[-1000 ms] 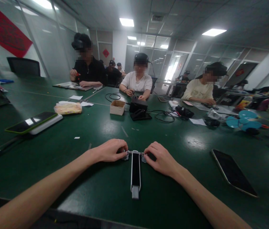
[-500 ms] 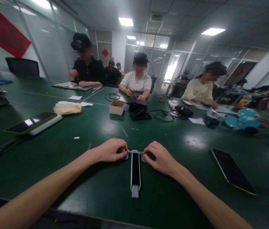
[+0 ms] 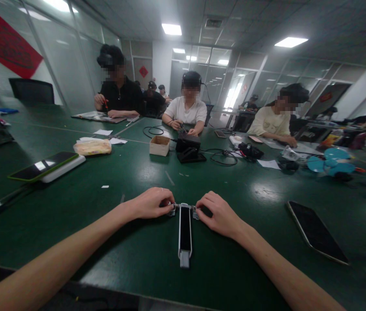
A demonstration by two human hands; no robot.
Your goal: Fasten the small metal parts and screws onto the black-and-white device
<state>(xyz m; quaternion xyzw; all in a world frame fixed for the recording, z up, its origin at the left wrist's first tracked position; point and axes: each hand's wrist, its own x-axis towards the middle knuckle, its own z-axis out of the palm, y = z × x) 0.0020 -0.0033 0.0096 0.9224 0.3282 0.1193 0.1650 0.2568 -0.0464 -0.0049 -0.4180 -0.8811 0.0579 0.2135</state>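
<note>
Head view: the room has glass partitions (image 3: 202,69), lit ceiling panels (image 3: 171,29) and, at upper left, a red poster (image 3: 6,43). A green bench (image 3: 231,268) fills the near and middle ground. Across it I record three seated persons: one in a black top (image 3: 122,97), one in a white shirt (image 3: 186,111) and one in a cream top (image 3: 265,122).

The bar (image 3: 185,229) lies on the bench directly before me, lengthwise between my two hands, its black face up, its frame white and its grey end (image 3: 184,259) pointing towards me. At its far end a small metal fitting projects on each side.

My hands are apart. My left hand (image 3: 152,203) has thumb and fingertips closed on the left fitting (image 3: 171,212); my right hand (image 3: 217,214) pinches the right fitting (image 3: 196,214). The fingers partly hide both fittings, so I cannot tell their full shape.

To the right of my right hand lies a dark phone (image 3: 317,231). At left, a green-edged phone (image 3: 42,166) rests against a white block (image 3: 64,168); beyond it sits a packet (image 3: 92,147). Further ahead, an open box (image 3: 159,147) stands beside a black stand (image 3: 187,149).
</note>
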